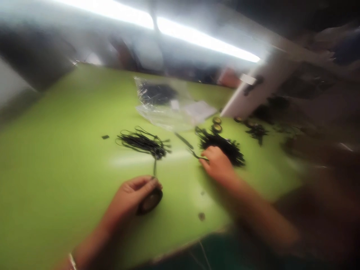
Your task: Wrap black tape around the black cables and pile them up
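Note:
My left hand (132, 195) is closed on a roll of black tape (152, 201) over the front of the green table. From the roll a narrow strip of tape (155, 167) runs up to the near end of a bundle of looped black cords (140, 142). Farther right, my right hand (218, 163) reaches to the edge of a thick pile of black cords (222, 144). Its thumb and fingers pinch a thin dark strand (196, 154), blurred, whose kind I cannot make out. A dark strip (184, 140) lies between the two bundles.
A clear plastic bag (160, 99) with dark contents lies at the back, beside a white paper (199, 110). Small tape rolls (216, 128) sit behind the pile. A white upright panel (247, 90) stands at right. The table's front edge (191, 243) crosses below.

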A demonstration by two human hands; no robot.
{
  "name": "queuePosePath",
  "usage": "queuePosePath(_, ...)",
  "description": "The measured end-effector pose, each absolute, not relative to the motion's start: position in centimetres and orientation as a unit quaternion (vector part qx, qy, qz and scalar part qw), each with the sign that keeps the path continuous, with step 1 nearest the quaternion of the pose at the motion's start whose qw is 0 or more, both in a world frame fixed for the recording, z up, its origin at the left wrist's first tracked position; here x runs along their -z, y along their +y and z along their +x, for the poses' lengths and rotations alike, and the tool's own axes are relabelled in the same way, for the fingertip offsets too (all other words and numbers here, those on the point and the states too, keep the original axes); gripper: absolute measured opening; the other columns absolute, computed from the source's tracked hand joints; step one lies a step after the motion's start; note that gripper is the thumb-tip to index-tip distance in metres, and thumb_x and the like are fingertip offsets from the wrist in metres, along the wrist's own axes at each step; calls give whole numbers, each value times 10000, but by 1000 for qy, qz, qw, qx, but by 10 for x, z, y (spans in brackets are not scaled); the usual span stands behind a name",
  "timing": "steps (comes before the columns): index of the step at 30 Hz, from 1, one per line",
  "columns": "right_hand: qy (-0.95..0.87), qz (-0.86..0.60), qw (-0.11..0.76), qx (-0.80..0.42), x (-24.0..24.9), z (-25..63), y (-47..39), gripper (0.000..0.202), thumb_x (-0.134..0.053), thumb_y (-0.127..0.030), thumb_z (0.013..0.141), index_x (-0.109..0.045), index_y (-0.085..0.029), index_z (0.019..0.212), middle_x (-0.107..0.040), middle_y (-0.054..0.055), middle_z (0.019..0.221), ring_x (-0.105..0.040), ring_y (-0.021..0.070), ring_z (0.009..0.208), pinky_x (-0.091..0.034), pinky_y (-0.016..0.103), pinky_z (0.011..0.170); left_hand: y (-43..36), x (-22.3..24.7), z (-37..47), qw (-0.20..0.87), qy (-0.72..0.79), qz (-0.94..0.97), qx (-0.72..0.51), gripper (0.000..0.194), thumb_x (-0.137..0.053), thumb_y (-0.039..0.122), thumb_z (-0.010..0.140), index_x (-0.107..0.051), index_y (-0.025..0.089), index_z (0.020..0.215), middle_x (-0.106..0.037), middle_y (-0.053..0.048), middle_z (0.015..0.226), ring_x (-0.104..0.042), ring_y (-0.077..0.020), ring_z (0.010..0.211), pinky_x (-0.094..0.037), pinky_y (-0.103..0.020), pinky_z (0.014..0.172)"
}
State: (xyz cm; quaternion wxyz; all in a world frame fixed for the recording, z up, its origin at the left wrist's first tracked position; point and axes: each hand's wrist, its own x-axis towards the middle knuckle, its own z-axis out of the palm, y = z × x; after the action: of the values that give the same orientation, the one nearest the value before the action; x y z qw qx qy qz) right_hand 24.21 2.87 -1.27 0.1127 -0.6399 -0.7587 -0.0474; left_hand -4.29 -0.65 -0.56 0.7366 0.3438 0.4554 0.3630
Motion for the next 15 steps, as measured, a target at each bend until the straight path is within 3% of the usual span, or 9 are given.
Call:
queuePosePath(5, -761, -643, 43, 72, 27, 227, 17, 167, -486, -153, 911, -621, -196, 825, -628, 90, 886, -507, 214, 846, -379, 298, 658, -7, 5, -43, 736, 462, 342, -358, 324, -741, 439, 725, -683, 120, 714, -406, 46, 404, -306, -45, 390, -182, -174, 399)
queuePosePath(11, -762, -642, 74, 38, 28, 233, 22, 161, -476, -137, 902, -627, -188, 878, -626, 68, 869, -538, 193, 819, -403, 284, 702, -7, 4, -42, 724, 465, 349, -370, 325, -754, 436, 711, -678, 120, 703, -409, 50, 396, -314, -42, 382, -186, -168, 392)
queuePosePath(15, -761, -627, 159, 56, 13, 242, 28, 172, -465, -148, 893, -632, -189, 889, -631, 68, 869, -561, 194, 843, -423, 285, 764, -6, 6, -42, 728, 453, 357, -372, 319, -732, 427, 744, -666, 118, 707, -413, 51, 399, -319, -39, 381, -201, -168, 395)
